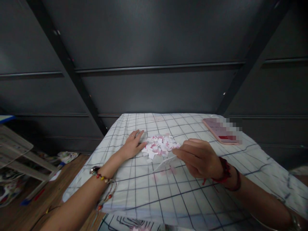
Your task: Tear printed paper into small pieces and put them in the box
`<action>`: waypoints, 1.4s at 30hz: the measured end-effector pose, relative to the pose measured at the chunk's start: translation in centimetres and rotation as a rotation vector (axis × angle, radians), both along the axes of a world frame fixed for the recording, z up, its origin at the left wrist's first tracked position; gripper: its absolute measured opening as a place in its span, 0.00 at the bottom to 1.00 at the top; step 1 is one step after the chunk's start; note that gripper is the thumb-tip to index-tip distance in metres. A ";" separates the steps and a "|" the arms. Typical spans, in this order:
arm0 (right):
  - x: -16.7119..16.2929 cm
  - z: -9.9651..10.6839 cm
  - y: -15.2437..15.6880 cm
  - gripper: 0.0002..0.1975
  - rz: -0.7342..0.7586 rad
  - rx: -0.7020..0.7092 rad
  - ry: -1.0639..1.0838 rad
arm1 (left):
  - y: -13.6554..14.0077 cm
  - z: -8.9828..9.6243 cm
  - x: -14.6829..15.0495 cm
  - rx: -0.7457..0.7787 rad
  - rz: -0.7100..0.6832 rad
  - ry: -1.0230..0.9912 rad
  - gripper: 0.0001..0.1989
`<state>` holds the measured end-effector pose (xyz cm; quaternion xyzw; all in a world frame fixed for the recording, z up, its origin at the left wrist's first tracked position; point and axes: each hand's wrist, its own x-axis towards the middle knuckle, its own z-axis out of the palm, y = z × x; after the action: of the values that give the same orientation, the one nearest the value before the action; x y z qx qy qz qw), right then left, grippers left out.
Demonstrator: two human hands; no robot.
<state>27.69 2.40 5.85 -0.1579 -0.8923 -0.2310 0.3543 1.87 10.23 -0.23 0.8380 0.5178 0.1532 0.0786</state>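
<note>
1. The scraps [160, 145], white and pink, lay in a loose heap near the middle of the cloth [125, 189], between the two hands.
2. The left hand [132, 145] was open, palm down on the cloth, its fingers parted and its grip holding nothing. Its thumb reached the left edge of the scraps. A ring [132, 135] sat on one finger.
3. The right hand [197, 158] was closed, the fingers curled in and the fingertips pinching a strip [165, 162]. The strip was thin, white and blurred; it slanted down and leftward, just on the near side of the scraps. Whether its lower end touched the cloth, I could not tell.
4. The cloth was white with a dark grid. Faint pink patches [166, 173] showed just below the strip.
5. A phone [216, 130] in a pink case lay toward the far right of the cloth, apart from the right hand; part of it was pixelated.
6. A beaded bracelet [103, 178] circled the left wrist, and red bands [225, 170] circled the right.
7. Dark panels [154, 35] stood beyond the cloth. At left, a stool [14, 144] stood on a wooden floor [64, 179].
</note>
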 end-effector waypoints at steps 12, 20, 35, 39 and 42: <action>0.2 0.3 -0.1 0.12 0.087 -0.005 0.012 | -0.2 0.3 0.1 -0.024 0.013 0.019 0.29; -0.1 0.4 -0.5 0.10 0.074 -0.060 -0.033 | -0.1 -0.2 0.0 -0.004 0.022 0.006 0.29; 1.7 0.6 -7.0 0.11 -0.703 0.048 -0.076 | -2.3 0.8 -2.3 -0.124 0.120 0.037 0.35; 0.5 0.6 -9.6 0.12 -0.703 0.002 -0.099 | -5.2 0.1 -5.4 -0.042 0.093 0.101 0.34; -1.1 0.7 -11.1 0.12 -0.663 -0.008 -0.077 | -7.8 -0.7 -7.6 0.062 0.034 0.156 0.33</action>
<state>26.56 -8.72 6.54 -0.4324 -0.8060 -0.3359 0.2249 -5.77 2.45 -0.91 0.8406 0.5314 0.1049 0.0095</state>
